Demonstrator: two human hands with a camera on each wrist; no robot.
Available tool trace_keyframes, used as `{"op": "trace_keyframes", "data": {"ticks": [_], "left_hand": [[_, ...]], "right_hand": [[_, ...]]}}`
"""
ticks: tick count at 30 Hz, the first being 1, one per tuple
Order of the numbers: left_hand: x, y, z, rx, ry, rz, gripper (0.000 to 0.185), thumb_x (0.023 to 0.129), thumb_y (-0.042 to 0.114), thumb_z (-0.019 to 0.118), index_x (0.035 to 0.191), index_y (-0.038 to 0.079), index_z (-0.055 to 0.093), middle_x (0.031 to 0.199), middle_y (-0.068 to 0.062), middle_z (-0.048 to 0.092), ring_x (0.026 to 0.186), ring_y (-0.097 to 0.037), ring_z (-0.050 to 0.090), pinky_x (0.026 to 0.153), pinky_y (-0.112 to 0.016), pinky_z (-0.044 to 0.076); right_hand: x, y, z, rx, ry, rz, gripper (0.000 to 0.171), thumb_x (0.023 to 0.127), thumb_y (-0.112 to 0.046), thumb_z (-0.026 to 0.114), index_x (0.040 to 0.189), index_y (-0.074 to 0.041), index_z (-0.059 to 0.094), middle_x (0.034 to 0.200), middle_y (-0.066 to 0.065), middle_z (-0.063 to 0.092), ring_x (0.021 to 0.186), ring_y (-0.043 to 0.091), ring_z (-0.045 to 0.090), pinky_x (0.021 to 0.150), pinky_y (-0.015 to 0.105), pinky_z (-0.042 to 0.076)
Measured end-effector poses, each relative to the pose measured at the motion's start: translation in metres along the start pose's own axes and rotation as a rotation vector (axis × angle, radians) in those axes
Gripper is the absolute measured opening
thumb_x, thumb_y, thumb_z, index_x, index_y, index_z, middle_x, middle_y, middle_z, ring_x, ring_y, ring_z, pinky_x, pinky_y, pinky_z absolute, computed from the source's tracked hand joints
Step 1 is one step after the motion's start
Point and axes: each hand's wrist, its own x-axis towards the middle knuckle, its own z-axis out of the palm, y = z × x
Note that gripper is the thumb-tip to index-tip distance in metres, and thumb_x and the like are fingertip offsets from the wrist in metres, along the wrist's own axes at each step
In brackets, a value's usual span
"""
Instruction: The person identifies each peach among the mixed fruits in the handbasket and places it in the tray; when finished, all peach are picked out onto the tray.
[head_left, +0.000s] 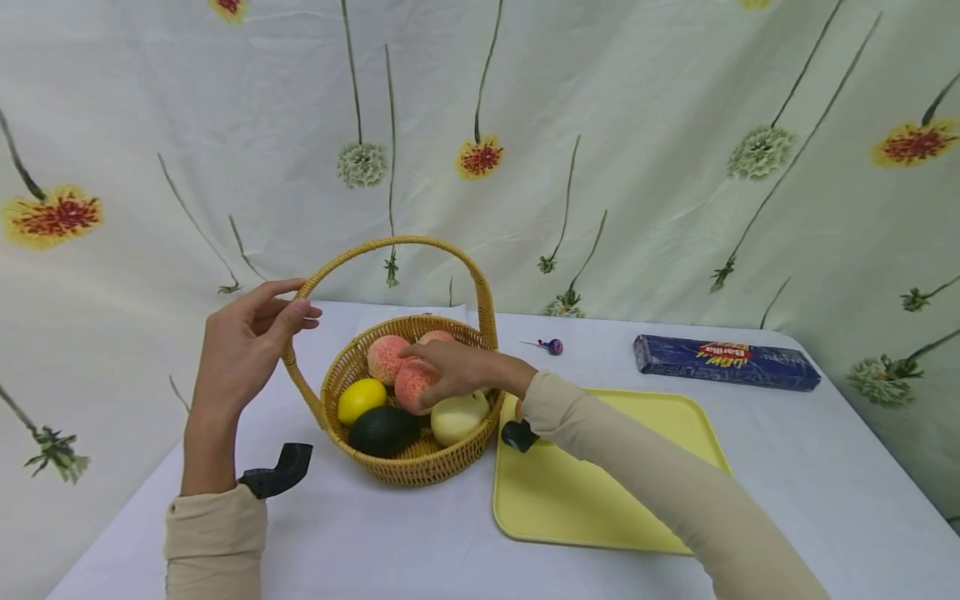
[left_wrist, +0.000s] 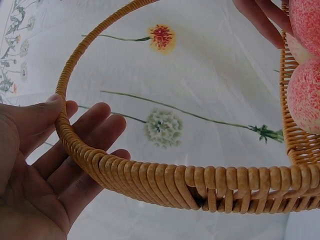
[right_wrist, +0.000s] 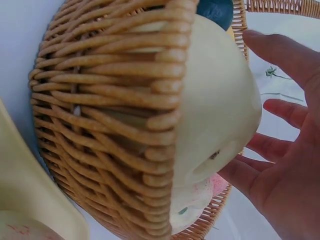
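Note:
A woven wicker basket (head_left: 420, 473) with a tall arched handle (head_left: 408, 240) holds several fruits. Inside are pink peaches (head_left: 387, 358), a lemon (head_left: 362, 402), a dark green avocado (head_left: 384, 432) and a pale yellow-green fruit (head_left: 459, 417). My left hand (head_left: 243, 346) pinches the left side of the handle between thumb and fingers, as the left wrist view also shows. My right hand (head_left: 457, 368) reaches over the basket, close above the front peach (head_left: 416, 385). In the right wrist view its fingers (right_wrist: 280, 145) are spread, with nothing between them and the thumb.
Right of the basket lies a yellow tray (head_left: 585, 500), with a pale fruit (right_wrist: 25, 227) on it, mostly hidden by my right arm in the head view. Farther back are a lollipop (head_left: 553, 346) and a blue Barilla box (head_left: 726, 362). A flower-patterned cloth (head_left: 637, 167) hangs behind the table.

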Motion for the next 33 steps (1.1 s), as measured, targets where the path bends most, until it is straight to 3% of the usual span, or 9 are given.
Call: {"op": "trace_keyframes", "data": {"ticks": [11,16,25,33], "left_hand": [[-0.002,-0.003,-0.002,-0.003,0.007,-0.008,0.039,0.097,0.029,0.056,0.134,0.016,0.057,0.103,-0.014,0.070,0.081,0.009,0.061,0.071,-0.008,0.048],[-0.002,-0.003,-0.002,-0.001,0.008,-0.005,0.038,0.097,0.029,0.056,0.133,0.016,0.057,0.103,-0.015,0.070,0.083,0.003,0.064,0.071,-0.008,0.048],[-0.002,-0.001,-0.001,-0.009,0.000,-0.004,0.039,0.097,0.030,0.056,0.133,0.016,0.057,0.103,-0.014,0.070,0.083,0.005,0.063,0.071,-0.008,0.049],[0.000,0.000,-0.001,0.000,-0.001,0.007,0.039,0.097,0.031,0.056,0.134,0.017,0.057,0.103,-0.014,0.070,0.084,0.001,0.064,0.071,-0.008,0.048]], "right_hand": [[0.009,-0.002,-0.002,-0.058,-0.075,0.057,0.076,0.089,-0.023,0.067,0.152,-0.013,0.026,0.155,0.008,0.031,0.142,0.020,0.028,0.116,0.037,0.025],[0.013,-0.002,-0.003,-0.077,-0.086,0.078,0.074,0.089,-0.021,0.067,0.151,-0.014,0.027,0.154,0.008,0.031,0.142,0.019,0.028,0.115,0.036,0.026],[0.021,0.002,0.002,-0.274,-0.030,0.089,0.066,0.087,-0.031,0.070,0.143,-0.011,0.041,0.132,0.009,0.047,0.113,0.016,0.048,0.096,0.027,0.042],[0.019,0.002,0.001,-0.278,-0.027,0.074,0.065,0.088,-0.028,0.070,0.142,-0.008,0.041,0.129,0.010,0.052,0.113,0.017,0.049,0.097,0.027,0.042]]}}
